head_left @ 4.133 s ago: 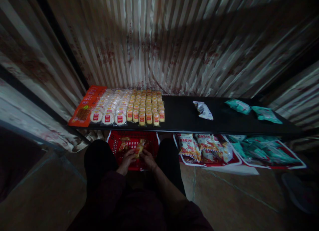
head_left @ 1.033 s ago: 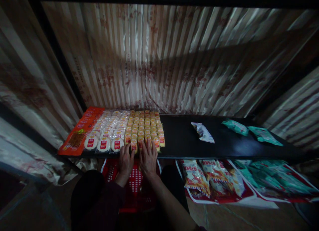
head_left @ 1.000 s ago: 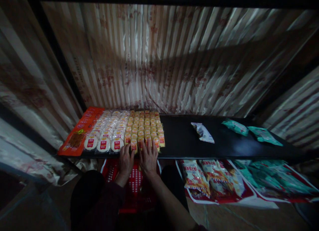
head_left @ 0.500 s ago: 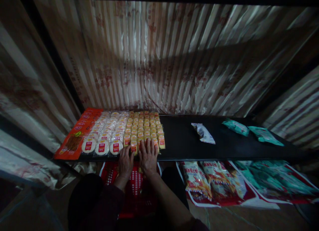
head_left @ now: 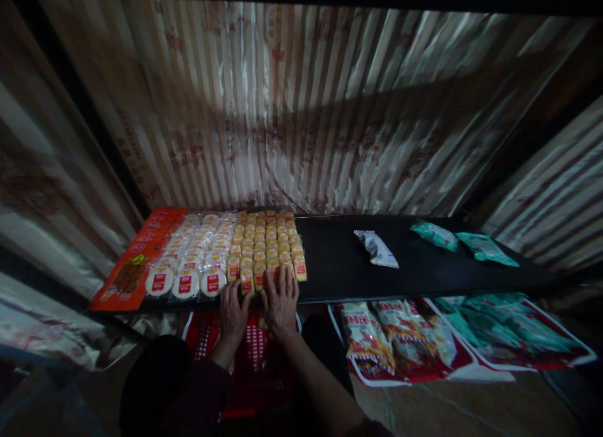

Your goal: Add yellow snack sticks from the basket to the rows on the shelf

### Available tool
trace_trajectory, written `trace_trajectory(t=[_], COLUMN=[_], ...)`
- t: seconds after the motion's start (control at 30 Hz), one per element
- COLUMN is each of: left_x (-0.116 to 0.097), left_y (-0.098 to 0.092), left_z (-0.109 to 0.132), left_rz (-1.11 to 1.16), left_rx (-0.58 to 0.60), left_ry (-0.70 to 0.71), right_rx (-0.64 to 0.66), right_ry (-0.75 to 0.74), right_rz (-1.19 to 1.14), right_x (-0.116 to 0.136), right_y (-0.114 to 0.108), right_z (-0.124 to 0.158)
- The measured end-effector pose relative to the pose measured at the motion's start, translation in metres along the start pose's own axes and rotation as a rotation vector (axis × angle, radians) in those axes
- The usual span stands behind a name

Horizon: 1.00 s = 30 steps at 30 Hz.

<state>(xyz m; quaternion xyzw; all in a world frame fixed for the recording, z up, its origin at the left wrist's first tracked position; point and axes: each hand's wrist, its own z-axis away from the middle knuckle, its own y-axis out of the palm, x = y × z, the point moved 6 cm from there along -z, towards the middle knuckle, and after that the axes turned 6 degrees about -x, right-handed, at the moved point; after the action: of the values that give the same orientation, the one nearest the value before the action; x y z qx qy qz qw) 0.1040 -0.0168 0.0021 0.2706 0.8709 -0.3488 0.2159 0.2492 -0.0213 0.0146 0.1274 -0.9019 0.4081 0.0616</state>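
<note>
Small yellow-wrapped snacks (head_left: pixel 266 242) stand in tight rows on a black shelf (head_left: pixel 330 252). Beside them on the left are rows of round white crackers (head_left: pixel 187 282) in clear wrap, then a flat orange packet (head_left: pixel 123 275). My left hand (head_left: pixel 234 312) rests at the shelf's front edge, fingers apart, its fingertips by the front yellow pieces. My right hand (head_left: pixel 281 302) lies with fingers spread over the front yellow pieces, touching them and hiding part of them. Neither hand is wrapped round anything.
A white-blue packet (head_left: pixel 377 248) and two teal packets (head_left: pixel 436 235) lie farther right on the shelf. Below it are a red basket (head_left: pixel 257 387), a bag of snack packs (head_left: pixel 367 338) and another of teal packs (head_left: pixel 518 327). Striped sheeting (head_left: pixel 282 110) hangs behind.
The view has shifted slightly, so the shelf and its goods appear a little farther left. Both hands stay at the front of the yellow rows, with the left slightly lower.
</note>
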Motion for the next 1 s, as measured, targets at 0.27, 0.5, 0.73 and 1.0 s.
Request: trace_trajectory(t=[0.27,0.5,0.73,1.0], left_x=[0.001,0.006,0.005,-0.003], left_y=[0.004,0.004,0.000,-0.037], left_z=[0.000,0.005,0.006,0.024], left_rz=[-0.010,0.032,0.080,0.037], left_rx=[-0.009,-0.019,-0.040,-0.062], left_ry=[-0.014,-0.032,-0.057,-0.093], right_rx=[0.021,0.006,-0.015,-0.002], right_ry=[-0.004,-0.044,-0.066,-0.112], right_rz=[0.020,0.019,0.001,-0.209], right_x=[-0.005,-0.006,-0.007,0.010], right_y=[0.007,0.003,0.000,-0.030], right_z=[0.001,0.003,0.003,0.026])
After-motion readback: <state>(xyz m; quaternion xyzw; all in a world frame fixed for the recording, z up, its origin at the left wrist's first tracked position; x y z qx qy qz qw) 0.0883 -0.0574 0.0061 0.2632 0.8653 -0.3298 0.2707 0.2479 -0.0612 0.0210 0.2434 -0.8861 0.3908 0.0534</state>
